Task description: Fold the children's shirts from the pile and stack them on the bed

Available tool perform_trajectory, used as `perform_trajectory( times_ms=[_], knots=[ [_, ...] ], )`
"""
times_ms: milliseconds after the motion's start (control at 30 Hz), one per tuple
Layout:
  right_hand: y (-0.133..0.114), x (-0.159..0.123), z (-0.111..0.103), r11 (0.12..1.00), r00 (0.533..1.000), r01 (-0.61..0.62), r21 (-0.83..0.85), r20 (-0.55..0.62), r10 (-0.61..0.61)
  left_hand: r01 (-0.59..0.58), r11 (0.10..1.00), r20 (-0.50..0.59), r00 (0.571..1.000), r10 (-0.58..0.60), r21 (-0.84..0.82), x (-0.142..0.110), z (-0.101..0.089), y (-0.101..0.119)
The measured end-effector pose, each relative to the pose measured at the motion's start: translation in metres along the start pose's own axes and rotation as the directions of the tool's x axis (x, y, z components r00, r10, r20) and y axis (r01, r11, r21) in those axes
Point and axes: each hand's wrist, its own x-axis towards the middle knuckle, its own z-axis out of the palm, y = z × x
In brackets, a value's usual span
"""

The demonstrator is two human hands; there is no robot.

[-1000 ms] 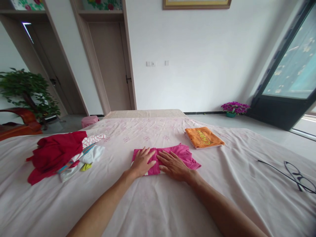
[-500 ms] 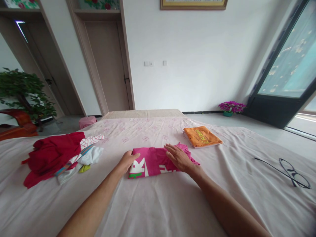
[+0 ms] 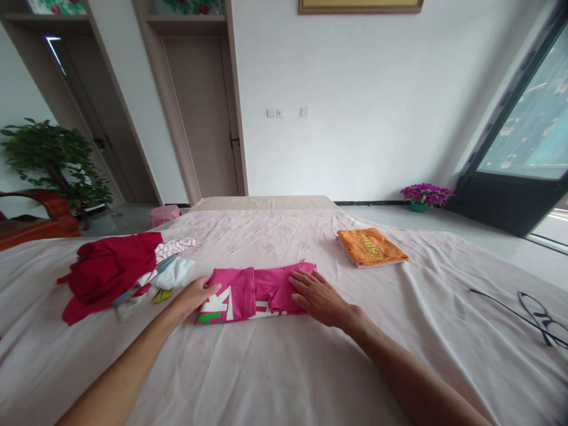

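A pink T-shirt (image 3: pixel 239 293) with white and green lettering lies folded into a long strip on the bed, front and centre. My left hand (image 3: pixel 194 297) holds its left end, thumb on top and the other fingers at or under the edge. On the right end, my right hand (image 3: pixel 317 297) rests flat with its fingers stretched out over the cloth. A loose flap of pink fabric lies bunched just left of the right fingertips. Farther back to the right sits a folded orange garment (image 3: pixel 371 246) with yellow lettering.
A heap of clothes (image 3: pixel 118 269), red, white, striped and yellow-green, lies on the left of the bed. Black-framed glasses (image 3: pixel 532 313) rest at the right. The pale bedsheet (image 3: pixel 275 378) is wrinkled. Beyond the bed are a pink stool (image 3: pixel 165 215) and purple flowers (image 3: pixel 426 194).
The T-shirt has shifted left with my left hand. Its ragged right end, which stuck out past my right hand, is now tucked in and straighter. The view has turned slightly left.
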Motion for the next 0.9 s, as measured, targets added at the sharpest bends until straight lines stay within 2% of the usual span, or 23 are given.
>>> perform_trajectory(
  times_ms=[100, 267, 367, 467, 567, 633, 667, 700, 733, 800, 867, 900],
  knots=[
    [-0.014, 0.010, -0.005, 1.000, 0.999, 0.018, -0.023, -0.041, -0.019, 0.013, 0.999, 0.046, 0.999, -0.011, -0.052, -0.010, 0.003, 0.004],
    [-0.049, 0.040, -0.002, 0.982, 0.977, 0.188, -0.012, -0.103, -0.188, 0.034, 0.960, 0.095, 0.995, -0.008, -0.277, -0.023, 0.013, 0.016],
    [-0.063, 0.054, 0.006, 0.970, 0.968, 0.243, 0.017, -0.066, -0.241, 0.007, 0.920, 0.077, 0.997, 0.025, -0.391, -0.026, 0.017, 0.021],
    [-0.065, 0.059, 0.013, 0.972, 0.973, 0.231, 0.052, 0.005, -0.232, -0.021, 0.899, 0.043, 0.998, 0.045, -0.436, -0.028, 0.022, 0.033],
    [-0.058, 0.061, 0.011, 0.953, 0.962, 0.274, 0.131, -0.040, -0.271, -0.035, 0.892, 0.026, 0.998, 0.053, -0.451, -0.032, 0.028, 0.053],
    [-0.052, 0.062, 0.003, 0.925, 0.969, 0.248, 0.287, -0.081, -0.235, -0.038, 0.895, 0.010, 0.999, 0.047, -0.444, -0.035, 0.035, 0.069],
    [-0.049, 0.062, -0.002, 0.896, 0.981, 0.192, 0.401, -0.090, -0.170, -0.043, 0.899, 0.002, 0.999, 0.049, -0.435, -0.036, 0.039, 0.077],
    [-0.046, 0.063, -0.008, 0.839, 0.994, 0.109, 0.533, -0.083, -0.077, -0.052, 0.903, -0.007, 0.999, 0.054, -0.427, -0.036, 0.044, 0.084],
    [-0.043, 0.064, -0.013, 0.741, 0.998, 0.015, 0.671, -0.054, 0.028, -0.066, 0.906, -0.016, 0.998, 0.065, -0.419, -0.036, 0.050, 0.091],
    [-0.039, 0.064, -0.022, 0.428, 0.982, -0.144, 0.892, 0.077, 0.170, -0.097, 0.910, -0.024, 0.995, 0.096, -0.404, -0.035, 0.064, 0.102],
    [-0.037, 0.065, -0.028, 0.091, 0.957, -0.251, 0.964, 0.233, 0.171, -0.109, 0.915, -0.017, 0.994, 0.111, -0.389, -0.034, 0.081, 0.111],
    [-0.035, 0.065, -0.030, -0.027, 0.947, -0.285, 0.958, 0.286, 0.143, -0.104, 0.917, 0.001, 0.994, 0.113, -0.386, -0.033, 0.090, 0.114]
  ],
)
